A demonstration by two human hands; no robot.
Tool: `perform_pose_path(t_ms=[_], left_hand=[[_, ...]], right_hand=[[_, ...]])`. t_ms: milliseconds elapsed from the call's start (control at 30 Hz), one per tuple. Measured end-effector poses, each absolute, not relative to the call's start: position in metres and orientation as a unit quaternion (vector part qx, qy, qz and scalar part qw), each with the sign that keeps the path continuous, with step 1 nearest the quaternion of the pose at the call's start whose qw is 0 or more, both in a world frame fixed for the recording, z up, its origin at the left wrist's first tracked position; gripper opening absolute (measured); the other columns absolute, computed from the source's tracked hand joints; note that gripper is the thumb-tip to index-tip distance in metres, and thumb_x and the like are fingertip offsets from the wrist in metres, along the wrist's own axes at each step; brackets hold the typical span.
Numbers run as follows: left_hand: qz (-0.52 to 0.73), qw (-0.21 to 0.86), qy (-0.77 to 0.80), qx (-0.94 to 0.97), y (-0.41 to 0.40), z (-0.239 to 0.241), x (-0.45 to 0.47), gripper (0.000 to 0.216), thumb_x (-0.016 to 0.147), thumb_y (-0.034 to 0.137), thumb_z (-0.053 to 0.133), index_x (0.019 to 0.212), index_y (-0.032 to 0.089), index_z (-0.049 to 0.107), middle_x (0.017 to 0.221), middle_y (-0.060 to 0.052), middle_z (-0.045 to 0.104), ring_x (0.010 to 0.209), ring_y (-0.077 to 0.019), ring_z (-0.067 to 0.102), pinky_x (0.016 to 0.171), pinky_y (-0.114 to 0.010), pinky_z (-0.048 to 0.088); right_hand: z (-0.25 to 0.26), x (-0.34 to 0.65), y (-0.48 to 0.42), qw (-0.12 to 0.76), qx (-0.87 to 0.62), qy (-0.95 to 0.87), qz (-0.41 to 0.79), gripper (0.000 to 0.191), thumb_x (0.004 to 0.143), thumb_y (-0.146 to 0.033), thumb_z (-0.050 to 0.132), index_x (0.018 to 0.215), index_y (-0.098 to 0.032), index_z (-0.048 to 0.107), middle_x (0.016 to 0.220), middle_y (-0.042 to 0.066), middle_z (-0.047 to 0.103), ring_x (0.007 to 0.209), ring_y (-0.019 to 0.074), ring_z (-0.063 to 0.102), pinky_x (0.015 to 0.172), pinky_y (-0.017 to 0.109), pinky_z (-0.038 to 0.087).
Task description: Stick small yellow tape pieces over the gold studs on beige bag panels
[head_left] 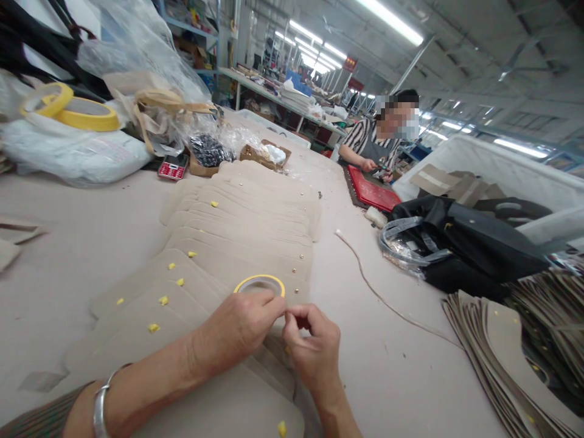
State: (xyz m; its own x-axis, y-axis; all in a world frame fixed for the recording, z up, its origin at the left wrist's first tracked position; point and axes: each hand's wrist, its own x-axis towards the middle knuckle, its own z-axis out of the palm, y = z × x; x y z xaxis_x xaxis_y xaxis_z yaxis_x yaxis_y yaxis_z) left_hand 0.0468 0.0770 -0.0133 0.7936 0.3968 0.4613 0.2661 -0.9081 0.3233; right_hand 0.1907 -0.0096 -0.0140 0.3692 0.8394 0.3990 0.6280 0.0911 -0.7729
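Note:
My left hand is closed around a yellow tape roll, holding it upright over a row of overlapping beige fabric pieces. My right hand pinches at the roll's edge with thumb and forefinger; what it pinches is too small to make out. Small yellow tape bits mark several of the beige pieces. A silver bangle is on my left wrist.
Two more yellow tape rolls lie on plastic bags at the back left, near a red calculator. A black bag and a stack of beige pieces sit right. A co-worker works at a red mat.

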Motion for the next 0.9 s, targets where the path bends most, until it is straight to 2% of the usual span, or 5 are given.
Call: perform_pose_path(t_ms=[133,300,500,800,900], left_hand=[[0.324,0.102,0.15,0.929,0.077,-0.007,0.054,0.026,0.095,0.011,0.033,0.077,0.02,0.049,0.066,0.001,0.049,0.056,-0.0143,0.046,0.05,-0.026,0.033],[0.284,0.051,0.198,0.937,0.082,-0.022,0.06,0.018,0.095,0.012,0.041,0.082,0.02,0.051,0.071,0.001,0.054,0.062,-0.015,0.049,0.055,-0.026,0.037],[0.158,0.009,0.218,0.963,0.091,-0.049,0.065,0.011,0.091,0.013,0.051,0.082,0.02,0.053,0.078,-0.003,0.056,0.072,-0.0203,0.052,0.057,-0.029,0.041],[0.154,0.041,0.216,0.963,0.09,-0.048,0.063,0.014,0.092,0.011,0.047,0.084,0.019,0.054,0.08,-0.005,0.055,0.074,-0.021,0.051,0.059,-0.03,0.043],[0.15,0.041,0.213,0.965,0.09,-0.048,0.062,0.012,0.091,0.01,0.05,0.085,0.019,0.054,0.081,-0.005,0.055,0.074,-0.0217,0.051,0.059,-0.031,0.042]], right_hand=[[-0.016,0.201,-0.001,0.559,-0.678,-0.34,0.333,0.018,0.076,-0.032,0.064,0.067,-0.017,0.062,0.047,-0.004,0.057,0.039,0.0103,0.051,0.042,0.021,0.042],[-0.032,0.232,0.008,0.561,-0.688,-0.256,0.382,0.031,0.066,-0.044,0.075,0.07,-0.014,0.067,0.052,-0.002,0.062,0.042,0.0095,0.054,0.043,0.02,0.045],[-0.042,0.241,0.013,0.521,-0.704,-0.308,0.372,0.037,0.07,-0.048,0.074,0.075,-0.012,0.07,0.056,0.0,0.063,0.045,0.0106,0.056,0.046,0.022,0.048],[-0.04,0.231,0.025,0.403,-0.762,-0.447,0.237,0.025,0.082,-0.038,0.059,0.074,-0.016,0.068,0.06,0.001,0.065,0.053,0.0145,0.059,0.051,0.023,0.047],[-0.04,0.231,0.025,0.376,-0.772,-0.48,0.178,0.02,0.083,-0.035,0.059,0.086,-0.017,0.068,0.059,-0.001,0.067,0.053,0.0156,0.06,0.054,0.025,0.046]])
